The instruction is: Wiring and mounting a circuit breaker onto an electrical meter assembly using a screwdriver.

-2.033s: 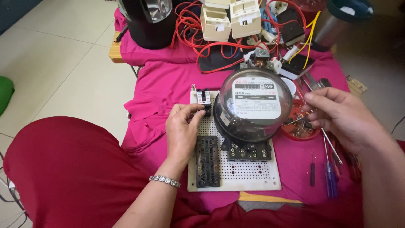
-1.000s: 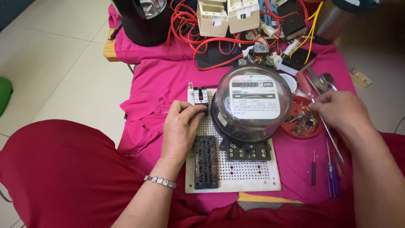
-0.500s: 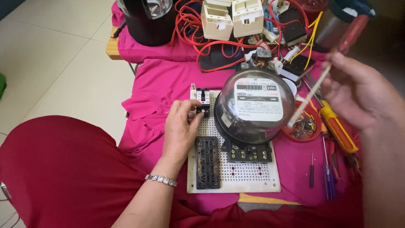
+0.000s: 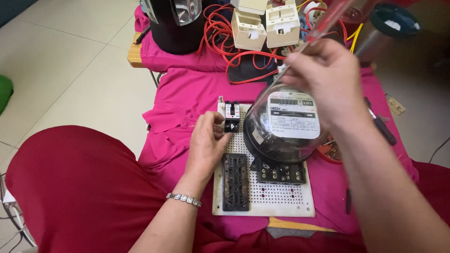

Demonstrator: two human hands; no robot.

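A white perforated board [image 4: 281, 201] lies on a pink cloth. It carries a round glass-domed electricity meter [image 4: 286, 126], a small black circuit breaker [image 4: 231, 117] and a black terminal block [image 4: 234, 180]. My left hand [image 4: 206, 145] rests on the board's left edge with thumb and fingers touching the breaker. My right hand [image 4: 328, 79] is raised over the meter and grips a screwdriver with a clear red handle [image 4: 330, 21], its shaft pointing down-left towards the meter's top edge.
Red wires [image 4: 225, 42], two white switch boxes [image 4: 267, 23] and a black jug-like appliance [image 4: 176, 21] stand at the back of the table. A red dish [image 4: 330, 152] and dark tools [image 4: 379, 124] lie to the right of the meter. My red-clothed leg [image 4: 79, 187] is at left.
My right hand picked a screwdriver from the tools at right, lifted it and swung it left over the meter. The left hand stayed at the breaker.
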